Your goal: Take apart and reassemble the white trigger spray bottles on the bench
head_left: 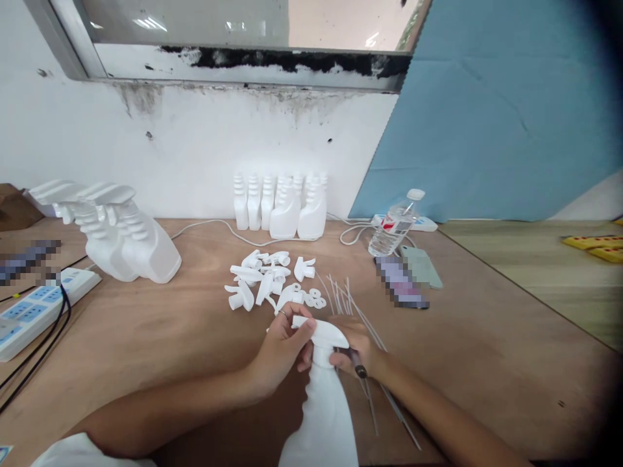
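Observation:
A white spray bottle (324, 415) stands upright at the near edge of the wooden table (146, 337). Its white trigger head (324, 333) sits on the neck. My left hand (285, 347) is closed on the left side of the trigger head. My right hand (353, 350) is closed on the neck and collar from the right. Just beyond my hands lies a heap of loose white trigger parts (270, 282), with several thin clear dip tubes (345, 298) to its right.
Empty white bottles (280, 204) stand in a group against the wall. Assembled spray bottles (124, 237) stand at the left. A power strip (39, 305) with black cables lies far left. A water bottle (394, 224) and two phones (409, 275) lie at the right.

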`<state>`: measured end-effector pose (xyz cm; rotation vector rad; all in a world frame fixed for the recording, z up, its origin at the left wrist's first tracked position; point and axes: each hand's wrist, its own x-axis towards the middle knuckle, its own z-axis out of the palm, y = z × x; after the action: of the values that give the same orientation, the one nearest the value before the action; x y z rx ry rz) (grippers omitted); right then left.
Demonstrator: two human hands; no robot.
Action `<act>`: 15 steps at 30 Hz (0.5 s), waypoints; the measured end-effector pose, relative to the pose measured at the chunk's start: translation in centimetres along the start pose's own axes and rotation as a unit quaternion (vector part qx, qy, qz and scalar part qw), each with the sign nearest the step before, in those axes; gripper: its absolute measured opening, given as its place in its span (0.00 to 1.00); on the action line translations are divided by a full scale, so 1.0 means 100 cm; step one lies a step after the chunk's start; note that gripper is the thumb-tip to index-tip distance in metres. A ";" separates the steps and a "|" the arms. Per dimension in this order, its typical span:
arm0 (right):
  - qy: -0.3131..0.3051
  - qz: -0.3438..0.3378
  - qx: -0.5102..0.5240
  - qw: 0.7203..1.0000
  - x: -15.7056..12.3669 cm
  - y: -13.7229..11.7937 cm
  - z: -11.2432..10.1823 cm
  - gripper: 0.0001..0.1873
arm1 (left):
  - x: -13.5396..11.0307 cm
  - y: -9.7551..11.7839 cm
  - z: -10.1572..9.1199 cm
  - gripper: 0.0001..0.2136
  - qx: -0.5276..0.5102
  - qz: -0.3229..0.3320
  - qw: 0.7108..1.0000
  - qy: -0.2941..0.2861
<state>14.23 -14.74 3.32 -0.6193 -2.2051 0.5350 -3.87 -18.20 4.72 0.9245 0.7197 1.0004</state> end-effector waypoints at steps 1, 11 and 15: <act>-0.017 0.017 0.030 0.999 0.003 -0.004 -0.001 0.25 | 0.001 -0.003 -0.001 0.18 0.008 0.008 1.000 -0.002; 0.057 0.287 0.290 0.911 -0.008 0.006 -0.006 0.20 | 0.002 -0.010 -0.009 0.30 0.009 0.089 0.993 -0.079; 0.247 0.338 0.308 0.854 -0.008 0.018 -0.007 0.18 | 0.002 -0.014 -0.013 0.39 0.028 0.064 0.989 -0.134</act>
<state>15.72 -13.68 2.36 -1.0280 -1.1793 1.2244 -4.36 -17.94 2.93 1.1410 0.4690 0.9484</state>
